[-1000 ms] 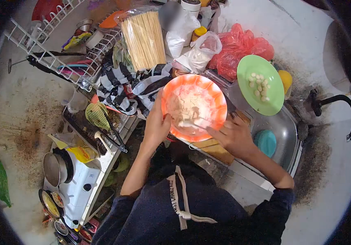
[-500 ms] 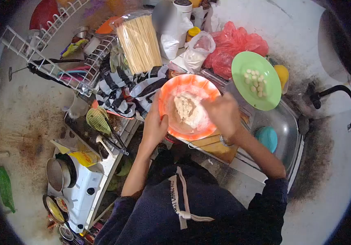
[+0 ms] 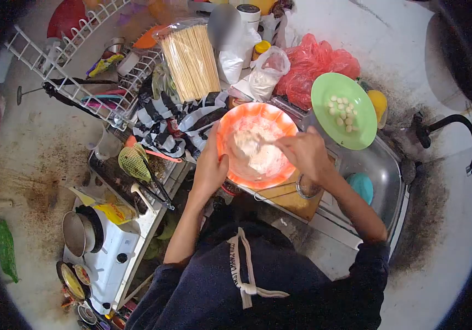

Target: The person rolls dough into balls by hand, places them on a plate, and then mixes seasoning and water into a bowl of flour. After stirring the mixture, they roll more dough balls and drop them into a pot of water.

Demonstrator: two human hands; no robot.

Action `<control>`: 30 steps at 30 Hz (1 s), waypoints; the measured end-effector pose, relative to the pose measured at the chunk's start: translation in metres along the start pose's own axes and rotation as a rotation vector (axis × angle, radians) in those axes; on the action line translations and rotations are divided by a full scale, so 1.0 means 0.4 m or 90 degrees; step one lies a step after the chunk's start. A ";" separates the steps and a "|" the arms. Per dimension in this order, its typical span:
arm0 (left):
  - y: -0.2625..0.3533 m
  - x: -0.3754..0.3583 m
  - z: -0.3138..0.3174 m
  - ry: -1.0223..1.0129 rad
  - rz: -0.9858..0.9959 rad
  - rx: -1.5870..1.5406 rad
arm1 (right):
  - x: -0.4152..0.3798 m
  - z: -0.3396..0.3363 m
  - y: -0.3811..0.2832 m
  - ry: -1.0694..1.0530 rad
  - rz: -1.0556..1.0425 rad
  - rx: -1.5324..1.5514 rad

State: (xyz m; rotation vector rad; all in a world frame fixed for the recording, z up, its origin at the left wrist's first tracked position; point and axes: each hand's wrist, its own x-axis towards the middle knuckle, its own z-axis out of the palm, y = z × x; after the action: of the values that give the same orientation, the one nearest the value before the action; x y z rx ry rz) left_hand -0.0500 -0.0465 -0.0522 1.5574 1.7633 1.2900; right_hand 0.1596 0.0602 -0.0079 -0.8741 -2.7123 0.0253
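An orange-and-white bowl [image 3: 258,110] with a scalloped pattern sits in front of me, tilted slightly. My left hand [image 3: 208,175] is closed on its left rim, thumb on the near side. Inside lies a pale, floury mixture [image 3: 263,158], partly clumped. My right hand [image 3: 308,157], over the bowl's right edge, is closed round a thin utensil that looks like a spoon [image 3: 266,142]. The spoon's head is blurred and partly sunk in the mixture. Below the bowl, a wooden board [image 3: 291,202] shows, with a round, clear-looking container [image 3: 307,187] close under my right wrist.
A green plate [image 3: 329,129] of small white balls rests at the sink [image 3: 381,165]. Behind the bowl are a red plastic bag [image 3: 315,69], a bag of white powder [image 3: 263,80] and packed wooden skewers [image 3: 189,63]. A dish rack [image 3: 54,74] and a stove [image 3: 118,242] stand left.
My right hand has shifted slightly and the spoon now shows in the mixture, whose lump looks more spread. My left hand keeps its hold on the bowl. The view has moved a little.
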 end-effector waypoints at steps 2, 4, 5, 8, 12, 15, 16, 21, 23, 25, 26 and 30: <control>-0.006 0.000 -0.001 0.005 0.011 0.000 | 0.047 -0.006 0.015 0.036 -0.009 -0.037; -0.012 -0.001 0.002 0.006 0.020 -0.004 | 0.056 -0.017 0.018 0.067 -0.016 -0.074; -0.014 -0.001 0.002 0.003 0.016 -0.007 | 0.054 -0.027 0.021 0.036 -0.008 -0.138; -0.011 0.001 0.003 0.012 0.002 -0.001 | 0.015 -0.051 0.043 0.024 -0.063 -0.220; -0.024 0.004 0.012 0.022 -0.004 -0.018 | -0.058 -0.108 -0.016 -0.179 -0.092 -0.300; -0.017 0.008 0.008 0.015 -0.013 0.001 | -0.083 -0.124 -0.042 -0.102 -0.225 -0.156; -0.014 0.009 0.007 0.014 -0.014 0.002 | -0.075 -0.135 -0.051 -0.102 -0.224 -0.155; -0.011 0.009 0.006 0.005 -0.002 0.011 | 0.011 -0.092 -0.037 0.047 -0.108 -0.244; -0.011 0.008 0.006 0.009 -0.002 0.014 | 0.000 -0.037 -0.056 0.019 -0.115 -0.234; -0.013 0.009 0.006 0.015 -0.002 0.019 | -0.019 0.012 -0.081 0.047 -0.180 -0.187; -0.014 0.009 0.007 0.020 0.001 0.005 | -0.038 0.009 -0.085 0.046 -0.184 -0.186; -0.017 0.008 0.008 0.020 -0.010 -0.022 | -0.078 -0.094 -0.070 -0.076 -0.119 -0.043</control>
State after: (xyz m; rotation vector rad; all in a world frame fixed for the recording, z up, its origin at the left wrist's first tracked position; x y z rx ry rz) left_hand -0.0515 -0.0418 -0.0588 1.5096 1.7597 1.3382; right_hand 0.1784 0.0169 0.0227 -0.6533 -2.9103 -0.0565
